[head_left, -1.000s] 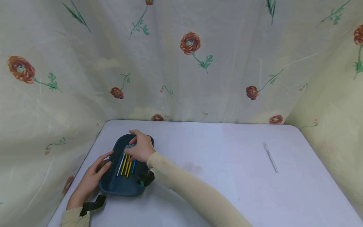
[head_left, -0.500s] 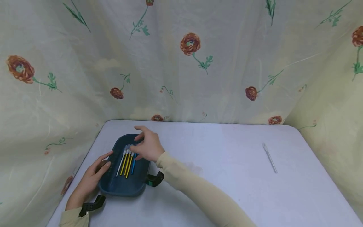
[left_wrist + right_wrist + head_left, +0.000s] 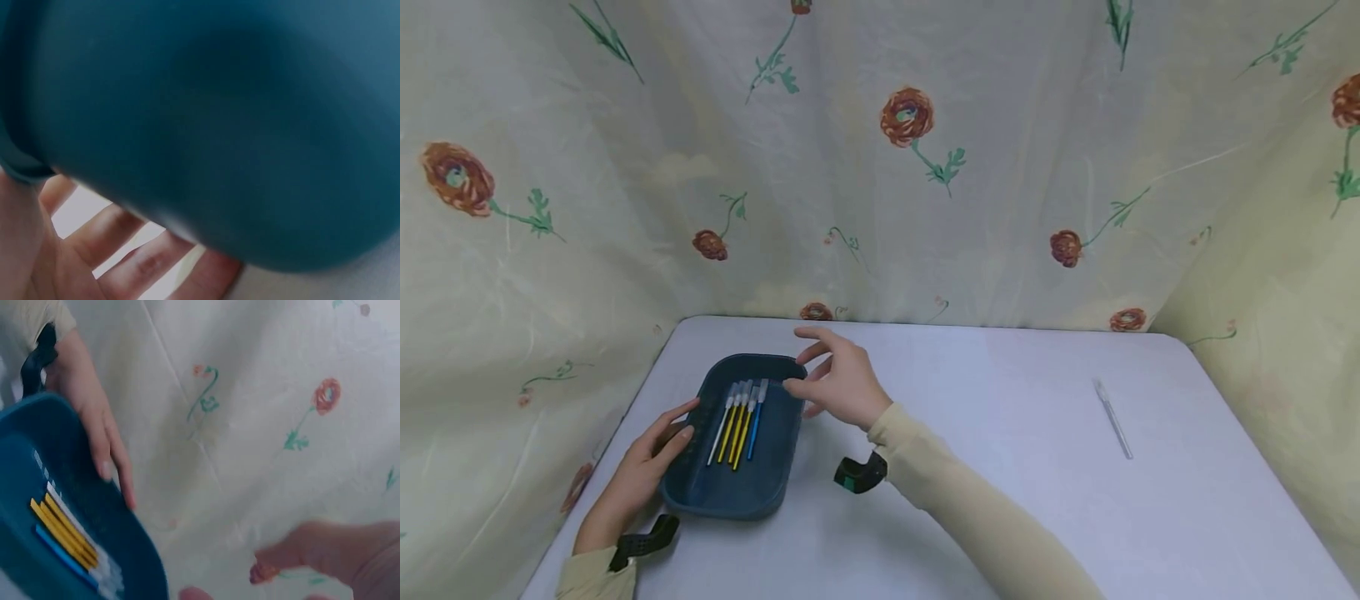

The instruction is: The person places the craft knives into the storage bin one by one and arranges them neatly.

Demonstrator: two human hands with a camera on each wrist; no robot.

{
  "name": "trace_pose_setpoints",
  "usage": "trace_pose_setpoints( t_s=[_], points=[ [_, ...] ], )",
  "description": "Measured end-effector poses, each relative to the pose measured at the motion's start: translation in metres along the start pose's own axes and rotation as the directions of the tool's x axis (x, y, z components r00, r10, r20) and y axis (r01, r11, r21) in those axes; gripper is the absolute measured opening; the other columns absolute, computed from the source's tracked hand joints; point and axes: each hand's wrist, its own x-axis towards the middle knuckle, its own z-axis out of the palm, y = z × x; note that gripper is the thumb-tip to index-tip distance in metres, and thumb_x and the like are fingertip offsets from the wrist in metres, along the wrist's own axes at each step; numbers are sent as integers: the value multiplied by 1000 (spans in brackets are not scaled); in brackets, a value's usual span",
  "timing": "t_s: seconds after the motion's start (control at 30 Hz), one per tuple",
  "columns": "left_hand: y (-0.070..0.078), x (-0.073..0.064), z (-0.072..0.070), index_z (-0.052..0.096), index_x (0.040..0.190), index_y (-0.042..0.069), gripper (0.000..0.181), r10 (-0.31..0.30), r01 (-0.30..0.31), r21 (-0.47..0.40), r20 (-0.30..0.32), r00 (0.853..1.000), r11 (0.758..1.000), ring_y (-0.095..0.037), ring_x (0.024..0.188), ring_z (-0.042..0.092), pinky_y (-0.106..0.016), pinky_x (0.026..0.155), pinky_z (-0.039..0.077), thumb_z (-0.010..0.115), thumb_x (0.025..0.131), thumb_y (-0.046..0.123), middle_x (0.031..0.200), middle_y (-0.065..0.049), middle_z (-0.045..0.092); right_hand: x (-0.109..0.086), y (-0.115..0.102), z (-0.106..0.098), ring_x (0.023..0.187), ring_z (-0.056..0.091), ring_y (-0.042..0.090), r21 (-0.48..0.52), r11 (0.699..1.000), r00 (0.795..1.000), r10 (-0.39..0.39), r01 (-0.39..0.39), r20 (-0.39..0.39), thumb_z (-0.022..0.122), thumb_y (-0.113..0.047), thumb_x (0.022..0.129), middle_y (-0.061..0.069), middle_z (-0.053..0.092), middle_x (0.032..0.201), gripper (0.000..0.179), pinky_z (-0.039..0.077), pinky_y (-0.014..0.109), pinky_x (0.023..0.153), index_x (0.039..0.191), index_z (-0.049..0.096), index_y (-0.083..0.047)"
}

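A dark blue tray [image 3: 722, 498] with a raised rim stands at the left of the table. Side by side in it lie several slim pen-shaped sticks with clear caps: one silver [image 3: 721, 435], yellow ones [image 3: 742, 435] and one blue [image 3: 756, 432]. My left hand [image 3: 643, 462] holds the tray by its left side, thumb at the rim; in the left wrist view its other fingers [image 3: 147, 265] spread against the outer wall. Beside the tray's far right corner my right hand [image 3: 846, 383] hovers with loosely bent fingers and nothing in them.
Another slim stick, silvery with a clear cap [image 3: 1112, 418], lies alone on the right part of the white table [image 3: 970, 417]. A flower-printed curtain [image 3: 985, 242] rises behind the table and along both sides.
My right hand has drawn back to the right, from over the sticks to beyond the tray's right rim, uncovering their caps. The left hand and the tray have stayed put.
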Motion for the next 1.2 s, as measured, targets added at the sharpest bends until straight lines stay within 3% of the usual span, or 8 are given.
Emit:
trace_pose_setpoints(
  t_s=[0.43,0.7,1.2],
  points=[
    [-1,0,0,30,156,38,59,-16,16,-12,5,1000,1000,-44,139,34,-66,108,29,48,102,51,157,-21,31,-32,28,-43,88,67,25,-69,994,996,-87,89,26,82,-18,84,2,61,119,66,60,43,56,142,53,-28],
    [1,-1,-1,30,156,38,57,0,0,3,-4,1000,1000,-45,140,32,-68,108,27,48,103,50,157,-23,31,-51,31,-63,91,66,27,-8,996,995,-94,94,25,82,-21,85,2,60,123,65,60,43,58,141,52,-32],
    [0,2,-1,31,156,36,58,-20,20,-8,0,1000,1000,-44,140,33,-67,108,29,48,102,51,157,-22,31,-88,10,-103,93,64,39,-53,997,994,-61,56,-86,80,-7,84,10,58,125,71,60,46,60,146,48,-21]
  ],
)
